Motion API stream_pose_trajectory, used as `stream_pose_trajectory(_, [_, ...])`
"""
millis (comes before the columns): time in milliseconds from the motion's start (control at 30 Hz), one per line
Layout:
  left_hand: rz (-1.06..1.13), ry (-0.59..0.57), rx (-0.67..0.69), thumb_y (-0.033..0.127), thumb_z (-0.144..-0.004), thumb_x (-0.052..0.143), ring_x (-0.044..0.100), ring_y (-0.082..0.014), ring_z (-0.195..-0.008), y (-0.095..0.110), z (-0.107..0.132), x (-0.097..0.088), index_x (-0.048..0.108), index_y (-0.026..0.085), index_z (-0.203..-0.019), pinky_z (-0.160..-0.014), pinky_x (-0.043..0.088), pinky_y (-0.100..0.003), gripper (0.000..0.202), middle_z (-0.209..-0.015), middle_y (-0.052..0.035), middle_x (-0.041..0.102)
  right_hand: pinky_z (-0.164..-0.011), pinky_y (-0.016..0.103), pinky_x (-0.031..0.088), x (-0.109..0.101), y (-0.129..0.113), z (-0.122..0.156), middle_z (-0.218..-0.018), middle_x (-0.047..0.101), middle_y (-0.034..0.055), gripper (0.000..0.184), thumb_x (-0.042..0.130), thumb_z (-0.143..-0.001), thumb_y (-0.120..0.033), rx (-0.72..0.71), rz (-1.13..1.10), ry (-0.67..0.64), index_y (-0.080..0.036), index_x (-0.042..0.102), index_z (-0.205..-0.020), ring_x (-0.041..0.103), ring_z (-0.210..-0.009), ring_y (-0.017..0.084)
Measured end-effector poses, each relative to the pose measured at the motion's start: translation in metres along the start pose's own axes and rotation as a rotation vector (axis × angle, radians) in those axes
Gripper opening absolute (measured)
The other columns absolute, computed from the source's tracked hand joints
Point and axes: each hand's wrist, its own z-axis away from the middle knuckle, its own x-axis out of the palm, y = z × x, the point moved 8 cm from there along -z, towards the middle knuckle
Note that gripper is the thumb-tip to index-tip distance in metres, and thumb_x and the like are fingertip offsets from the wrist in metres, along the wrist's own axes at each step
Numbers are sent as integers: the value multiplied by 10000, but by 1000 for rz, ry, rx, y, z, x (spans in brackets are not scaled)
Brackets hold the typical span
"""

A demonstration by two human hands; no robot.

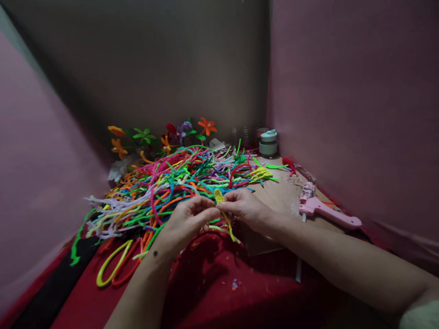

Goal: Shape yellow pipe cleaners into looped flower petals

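Observation:
Between my two hands is a yellow pipe cleaner (218, 196), bent into a flat loop at the top with a tail hanging below. My left hand (192, 217) pinches it from the left, thumb and fingertips closed at its middle. From the right, my right hand (245, 208) grips the same piece with thumb and forefinger. The fingertips of both hands nearly meet there. Just behind them lies a large tangled heap of colourful pipe cleaners (164, 183).
A pink glue gun (329, 212) lies at the right on a brown board (281, 192). Behind stand pipe-cleaner flowers (185, 128) and a jar with a pale green lid (268, 144). Red cloth (212, 283) covers the front. Pink walls (343, 114) rise on both sides.

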Motion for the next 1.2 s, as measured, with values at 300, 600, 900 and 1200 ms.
stream_pose_trajectory(300, [-76,2,26,378,-728,581,322,-57,-420,-1,-1,-2,552,145,-630,-401,237,-181,254,-483,61,405,-445,220,263,3,0,2,-444,422,-54,208,592,-643,-225,42,-56,-41,-152,470,-491,356,-430,62])
stream_pose_trajectory(600, [-22,36,67,378,-739,576,304,-50,-424,1,0,-5,525,148,-639,-404,242,-173,256,-481,67,375,-431,208,288,2,-6,7,-497,460,-50,69,570,-586,-128,66,-124,-4,-141,511,-552,377,-440,58])
stream_pose_trajectory(900, [-177,234,175,342,-751,561,362,-79,-449,8,4,-7,550,162,-629,-446,289,-202,218,-500,45,436,-469,212,312,-3,2,-3,-539,497,-40,53,564,-601,-182,9,-20,-5,-130,558,-597,405,-477,68])
stream_pose_trajectory(1200, [-468,253,479,330,-748,598,489,-131,-630,24,16,15,603,176,-765,-612,363,-242,156,-673,-12,552,-470,214,311,-5,4,-2,-559,503,-40,97,618,-601,-189,-18,-228,74,-125,546,-615,411,-482,67])
